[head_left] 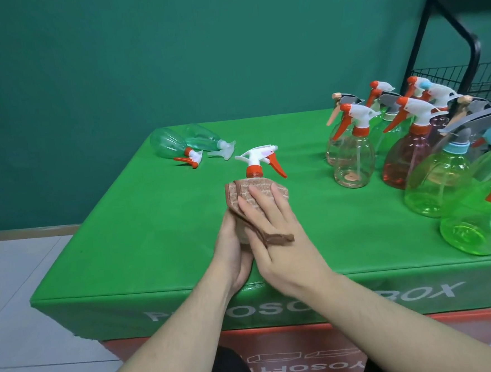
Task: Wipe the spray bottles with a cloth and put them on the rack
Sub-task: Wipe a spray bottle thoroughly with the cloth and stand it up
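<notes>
Mid-frame: my left hand (232, 245) cups the bottle (258, 164) from below to steady it; right hand (273, 227), fingers flat, presses the cloth (244, 193) around its body. Rack (463, 80) waits upper right.

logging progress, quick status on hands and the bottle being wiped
Left hand holds bottle from below. Right hand presses brown cloth flat over its body. Rack far right, upright bottles crowd the path.
</notes>
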Demonstrator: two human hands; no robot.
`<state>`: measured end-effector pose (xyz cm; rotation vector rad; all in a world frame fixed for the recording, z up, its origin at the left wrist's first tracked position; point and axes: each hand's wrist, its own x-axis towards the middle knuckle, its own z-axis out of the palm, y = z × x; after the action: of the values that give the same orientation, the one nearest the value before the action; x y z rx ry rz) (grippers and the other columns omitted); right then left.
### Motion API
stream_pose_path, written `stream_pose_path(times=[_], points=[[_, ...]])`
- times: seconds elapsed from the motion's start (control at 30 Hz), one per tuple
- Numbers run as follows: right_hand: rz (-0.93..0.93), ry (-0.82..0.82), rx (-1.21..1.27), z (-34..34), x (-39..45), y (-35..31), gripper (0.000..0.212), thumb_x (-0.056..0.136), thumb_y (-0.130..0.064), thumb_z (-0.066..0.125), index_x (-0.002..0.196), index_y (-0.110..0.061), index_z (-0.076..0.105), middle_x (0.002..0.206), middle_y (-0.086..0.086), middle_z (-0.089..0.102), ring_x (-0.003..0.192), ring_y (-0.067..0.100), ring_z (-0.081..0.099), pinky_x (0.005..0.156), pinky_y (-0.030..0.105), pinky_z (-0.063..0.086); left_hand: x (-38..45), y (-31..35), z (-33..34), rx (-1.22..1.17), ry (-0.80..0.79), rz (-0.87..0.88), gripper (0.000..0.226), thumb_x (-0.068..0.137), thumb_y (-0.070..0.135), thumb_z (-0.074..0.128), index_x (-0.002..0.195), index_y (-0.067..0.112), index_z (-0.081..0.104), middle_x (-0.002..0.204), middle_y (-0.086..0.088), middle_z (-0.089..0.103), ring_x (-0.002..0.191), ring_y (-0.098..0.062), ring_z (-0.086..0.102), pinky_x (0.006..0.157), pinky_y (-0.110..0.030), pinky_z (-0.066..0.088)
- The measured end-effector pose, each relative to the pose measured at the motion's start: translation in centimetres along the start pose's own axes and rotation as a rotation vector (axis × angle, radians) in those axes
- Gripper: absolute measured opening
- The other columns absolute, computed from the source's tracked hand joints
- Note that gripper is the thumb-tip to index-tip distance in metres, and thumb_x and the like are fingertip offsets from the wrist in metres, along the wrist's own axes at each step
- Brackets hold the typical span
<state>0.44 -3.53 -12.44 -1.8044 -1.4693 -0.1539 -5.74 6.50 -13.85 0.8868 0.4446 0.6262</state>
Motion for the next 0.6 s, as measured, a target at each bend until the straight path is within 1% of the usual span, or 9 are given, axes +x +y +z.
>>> stream_pose_path(times=[0.07, 0.1, 0.17, 0.27, 0.37, 0.4, 0.47, 0.53, 0.6], points=[[0.032, 0.007, -0.026, -0.2, 1.7, -0.2, 0.060, 0.099, -0.045, 0.028, 0.152, -0.024, 0.046, 0.164, -0.001, 0.030, 0.155, 0.024, 0.011, 0.127, 0.046, 0.013, -0.3, 0.2, 0.3, -0.015, -0.015, 0.007, 0.046, 0.105, 0.040, 0.041, 0.135, 0.013, 0.064, 0.134, -0.010, 0.069, 0.127, -0.021, 0.064, 0.101, -0.032, 0.053], [0.051, -0.001, -0.031, -0.3, 2.5, -0.3, 0.062, 0.098, -0.047, 0.026, 0.152, -0.023, 0.046, 0.164, 0.000, 0.031, 0.154, 0.024, 0.014, 0.127, 0.045, 0.013, -0.4, 0.2, 0.3, -0.026, -0.025, 0.010, 0.043, 0.106, 0.038, 0.040, 0.133, 0.016, 0.065, 0.132, -0.007, 0.070, 0.124, -0.019, 0.066, 0.096, -0.030, 0.055], [0.117, -0.042, -0.001, -0.6, 4.0, -0.5, 0.060, 0.100, -0.047, 0.027, 0.153, -0.025, 0.043, 0.165, -0.002, 0.028, 0.154, 0.020, 0.014, 0.127, 0.038, 0.011, -0.6, 0.5, 0.4, -0.031, -0.040, -0.007, 0.041, 0.108, 0.036, 0.038, 0.135, 0.019, 0.064, 0.131, -0.005, 0.071, 0.120, -0.018, 0.068, 0.096, -0.036, 0.055], [0.241, -0.079, 0.095, -0.6, 5.8, -0.3, 0.052, 0.107, -0.037, 0.034, 0.157, -0.023, 0.036, 0.167, -0.005, 0.023, 0.154, 0.013, 0.016, 0.124, 0.021, 0.007, -0.6, 0.7, 0.2, -0.050, -0.039, -0.038, 0.041, 0.108, 0.039, 0.039, 0.136, 0.021, 0.063, 0.129, -0.007, 0.072, 0.114, -0.023, 0.070, 0.100, -0.044, 0.051], [0.332, -0.094, 0.104, -0.5, 6.7, -0.4, 0.052, 0.108, -0.039, 0.032, 0.157, -0.024, 0.035, 0.167, -0.007, 0.025, 0.152, 0.014, 0.022, 0.118, 0.018, 0.010, -0.5, 0.6, 0.2, -0.080, -0.027, -0.050, 0.041, 0.109, 0.041, 0.037, 0.133, 0.022, 0.065, 0.129, -0.009, 0.072, 0.115, -0.026, 0.069, 0.099, -0.045, 0.052], [0.345, -0.088, 0.106, -0.4, 6.7, -0.5, 0.051, 0.108, -0.039, 0.032, 0.156, -0.025, 0.037, 0.166, -0.007, 0.025, 0.152, 0.014, 0.023, 0.118, 0.018, 0.011, -0.4, 0.6, 0.2, -0.084, -0.013, -0.051, 0.042, 0.109, 0.042, 0.037, 0.135, 0.022, 0.064, 0.130, -0.009, 0.071, 0.119, -0.027, 0.067, 0.100, -0.046, 0.051], [0.327, -0.071, 0.108, -0.2, 6.3, -0.9, 0.049, 0.107, -0.038, 0.034, 0.154, -0.027, 0.041, 0.166, -0.006, 0.027, 0.151, 0.017, 0.026, 0.121, 0.023, 0.014, -0.4, 0.5, 0.2, -0.089, 0.006, -0.043, 0.045, 0.109, 0.043, 0.036, 0.136, 0.022, 0.063, 0.130, -0.009, 0.071, 0.122, -0.027, 0.066, 0.102, -0.047, 0.050], [0.274, -0.035, 0.118, 0.0, 5.2, -1.5, 0.051, 0.103, -0.040, 0.034, 0.152, -0.031, 0.043, 0.165, -0.005, 0.030, 0.149, 0.018, 0.029, 0.124, 0.031, 0.019, -0.4, 0.3, 0.1, -0.111, 0.009, -0.031, 0.046, 0.109, 0.043, 0.034, 0.133, 0.020, 0.065, 0.129, -0.009, 0.072, 0.120, -0.025, 0.068, 0.098, -0.043, 0.052], [0.203, 0.010, 0.120, 0.2, 3.9, -1.7, 0.052, 0.099, -0.043, 0.033, 0.150, -0.034, 0.045, 0.163, -0.004, 0.033, 0.149, 0.018, 0.029, 0.124, 0.039, 0.024, -0.3, 0.3, 0.0, -0.132, 0.036, -0.016, 0.047, 0.110, 0.042, 0.034, 0.132, 0.016, 0.066, 0.131, -0.010, 0.070, 0.123, -0.023, 0.066, 0.100, -0.039, 0.050]])
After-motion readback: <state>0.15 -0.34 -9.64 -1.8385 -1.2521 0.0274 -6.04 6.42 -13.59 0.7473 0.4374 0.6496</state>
